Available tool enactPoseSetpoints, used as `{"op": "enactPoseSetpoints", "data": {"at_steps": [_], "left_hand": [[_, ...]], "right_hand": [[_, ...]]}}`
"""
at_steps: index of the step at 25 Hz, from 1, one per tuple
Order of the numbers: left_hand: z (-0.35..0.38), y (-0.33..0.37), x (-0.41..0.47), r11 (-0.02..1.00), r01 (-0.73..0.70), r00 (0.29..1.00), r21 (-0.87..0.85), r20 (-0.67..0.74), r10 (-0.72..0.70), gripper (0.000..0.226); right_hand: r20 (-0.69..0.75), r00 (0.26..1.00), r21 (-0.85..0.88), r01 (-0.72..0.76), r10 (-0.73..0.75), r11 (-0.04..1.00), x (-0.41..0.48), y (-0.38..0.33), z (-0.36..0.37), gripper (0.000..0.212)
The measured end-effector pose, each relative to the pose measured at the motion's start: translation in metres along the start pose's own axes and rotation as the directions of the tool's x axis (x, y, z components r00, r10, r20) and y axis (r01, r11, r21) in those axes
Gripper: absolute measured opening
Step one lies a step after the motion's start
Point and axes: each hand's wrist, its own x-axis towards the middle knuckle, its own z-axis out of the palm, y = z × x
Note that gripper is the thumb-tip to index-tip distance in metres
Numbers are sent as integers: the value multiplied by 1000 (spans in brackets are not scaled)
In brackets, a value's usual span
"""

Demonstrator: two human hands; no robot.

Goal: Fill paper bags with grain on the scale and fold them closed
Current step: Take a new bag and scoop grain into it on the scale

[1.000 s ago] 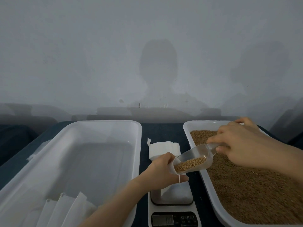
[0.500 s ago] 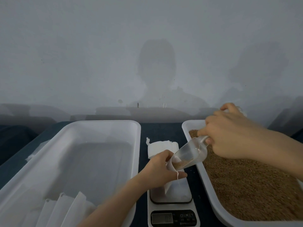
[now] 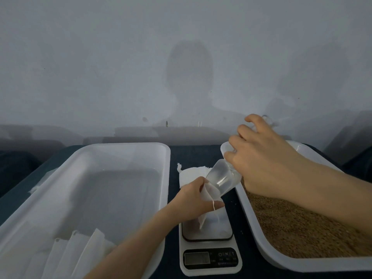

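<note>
A small white paper bag (image 3: 208,200) stands on the white digital scale (image 3: 209,258) in the middle of the table. My left hand (image 3: 193,202) grips the bag at its mouth and holds it open. My right hand (image 3: 263,158) grips the handle of a clear plastic scoop (image 3: 222,179), tipped steeply with its lip inside the bag's mouth. The scoop looks empty. To the right, brown grain (image 3: 298,224) fills a white tray (image 3: 261,252).
A large white bin (image 3: 124,150) on the left holds several folded white bags (image 3: 66,254) at its near end. A stack of flat white bags (image 3: 189,174) lies behind the scale on the dark blue table. A grey wall stands close behind.
My right hand has risen and tipped the scoop from nearly level to steep. The grain that lay in the scoop has gone into the bag. My left hand has stayed on the bag.
</note>
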Motion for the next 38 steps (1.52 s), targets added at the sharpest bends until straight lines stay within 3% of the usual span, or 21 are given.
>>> {"op": "enactPoseSetpoints", "data": {"at_steps": [3, 7, 12, 14, 18, 25, 30, 34, 38], "left_hand": [[0, -1, -1, 1000, -13, 1000, -12, 0, 13, 49], [0, -3, -1, 999, -28, 1000, -29, -7, 28, 44], [0, -3, -1, 999, -40, 999, -22, -19, 39, 43], [-1, -3, -2, 999, -41, 999, -25, -16, 41, 43], [-1, -2, -3, 998, -41, 999, -46, -14, 41, 41], [-1, -2, -3, 998, -41, 999, -50, -11, 40, 40], [-1, 0, -2, 998, -46, 999, -47, 0, 46, 38], [-2, -1, -3, 997, -39, 999, -63, 0, 39, 37], [-1, -2, -2, 998, -28, 1000, -64, -5, 28, 39]], "right_hand": [[-42, 999, -4, -29, 29, 1000, -9, 9, 9, 39], [-55, 985, 130, -154, 162, 979, -25, 42, 29, 29], [87, 924, 93, -379, 371, 921, -55, 61, 75, 36], [205, 888, 37, -427, 411, 903, -66, 54, 95, 40], [421, 804, 76, -493, 421, 866, -85, 37, 130, 41], [560, 706, 64, -559, 434, 827, -73, 10, 156, 35], [632, 644, 261, -701, 431, 664, -61, 1, 176, 34], [611, 666, 317, -702, 428, 638, -69, 4, 185, 25], [656, 630, 475, -772, 415, 422, -87, 12, 184, 26]]}}
